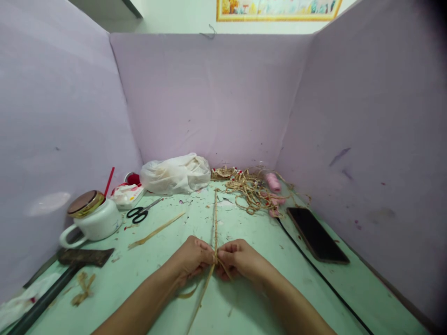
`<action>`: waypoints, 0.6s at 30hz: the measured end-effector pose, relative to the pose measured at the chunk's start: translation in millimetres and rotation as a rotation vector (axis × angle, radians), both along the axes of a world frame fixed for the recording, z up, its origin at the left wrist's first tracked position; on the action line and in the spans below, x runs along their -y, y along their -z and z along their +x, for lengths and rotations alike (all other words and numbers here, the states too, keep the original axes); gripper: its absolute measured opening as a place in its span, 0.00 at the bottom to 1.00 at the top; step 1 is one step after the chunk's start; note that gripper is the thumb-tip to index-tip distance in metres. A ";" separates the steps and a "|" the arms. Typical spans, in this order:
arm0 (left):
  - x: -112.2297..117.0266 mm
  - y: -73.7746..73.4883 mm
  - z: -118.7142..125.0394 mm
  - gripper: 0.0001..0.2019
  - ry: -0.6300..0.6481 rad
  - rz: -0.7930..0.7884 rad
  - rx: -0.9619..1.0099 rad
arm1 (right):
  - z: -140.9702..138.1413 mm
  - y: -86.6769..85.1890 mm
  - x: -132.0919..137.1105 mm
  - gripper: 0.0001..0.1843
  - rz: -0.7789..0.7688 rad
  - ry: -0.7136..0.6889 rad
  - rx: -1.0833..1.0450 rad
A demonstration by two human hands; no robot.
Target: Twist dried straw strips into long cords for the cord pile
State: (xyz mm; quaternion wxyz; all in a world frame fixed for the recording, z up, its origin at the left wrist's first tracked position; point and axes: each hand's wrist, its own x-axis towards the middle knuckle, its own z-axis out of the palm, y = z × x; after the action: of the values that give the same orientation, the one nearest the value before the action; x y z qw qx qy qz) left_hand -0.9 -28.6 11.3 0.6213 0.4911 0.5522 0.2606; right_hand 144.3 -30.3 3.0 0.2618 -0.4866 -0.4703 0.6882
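Note:
A thin tan braid (215, 218) of flat plant-fibre strands runs straight away from me along the green tabletop. At its near end my left hand (197, 258) and my right hand (235, 260) meet, fingers pinched on the strands from either side. One loose strand (200, 300) trails toward me below the hands, and a shorter end sticks out under my right fingers. Another curled strip (188, 294) lies beside my left wrist. The fingertips partly cover the point where the strands cross.
To the left are a hammer (85, 257), a lidded white mug (101, 222), scissors (139, 214) and a flat fibre strip (157, 230). A white plastic bag (176, 174), tangled cord (249, 193) and pink thread spool (273, 182) sit behind. Right: a phone (316, 235) and black cable (321, 274).

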 end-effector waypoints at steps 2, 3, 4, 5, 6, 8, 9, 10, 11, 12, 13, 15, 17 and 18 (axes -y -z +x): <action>-0.1 -0.1 -0.1 0.03 0.004 -0.007 0.004 | -5.3 0.1 3.6 0.09 -0.056 0.035 -0.059; -0.2 -0.2 0.0 0.02 0.006 -0.012 0.002 | -6.9 0.9 4.6 0.09 -0.065 0.054 -0.067; -0.3 -0.2 0.0 0.02 0.011 -0.016 0.003 | -7.9 2.3 5.1 0.09 -0.055 0.063 -0.055; -0.3 -0.1 0.1 0.02 0.020 -0.018 0.002 | -8.2 4.2 5.0 0.09 -0.029 0.064 -0.025; -0.3 0.2 0.2 0.01 0.034 -0.016 -0.003 | -8.2 6.6 4.5 0.09 0.010 0.061 0.015; -0.3 1.6 -0.2 0.01 0.053 -0.001 -0.043 | -7.5 11.6 3.1 0.08 0.104 0.065 0.112; -0.4 2.6 -1.1 0.02 0.062 0.019 -0.085 | -7.2 13.8 2.4 0.07 0.143 0.077 0.154; -0.8 3.4 -2.6 0.02 0.077 0.044 -0.139 | -7.1 15.5 1.8 0.07 0.167 0.091 0.181; -1.4 3.9 -4.7 0.02 0.099 0.069 -0.188 | -7.1 16.5 1.4 0.06 0.175 0.097 0.192; -2.3 3.9 -7.6 0.03 0.132 0.086 -0.223 | -7.2 16.7 1.3 0.06 0.170 0.100 0.189; -3.2 3.0 -11.0 0.03 0.177 0.094 -0.241 | -7.4 16.3 1.3 0.05 0.155 0.102 0.173; -5.1 -1.3 -18.7 0.05 0.271 0.074 -0.230 | -7.8 13.9 2.0 0.05 0.113 0.102 0.130; -6.6 -8.5 -26.4 0.07 0.345 0.040 -0.203 | -8.2 11.3 3.0 0.04 0.088 0.108 0.105; -7.6 -12.4 -30.1 0.07 0.374 0.032 -0.198 | -8.4 10.3 3.4 0.04 0.080 0.110 0.101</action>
State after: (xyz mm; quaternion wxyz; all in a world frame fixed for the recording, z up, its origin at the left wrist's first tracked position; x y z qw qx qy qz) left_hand -31.0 -21.0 23.7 0.5935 0.6180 0.5058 0.1000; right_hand 135.9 -33.7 -7.3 0.2944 -0.5350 -0.4824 0.6280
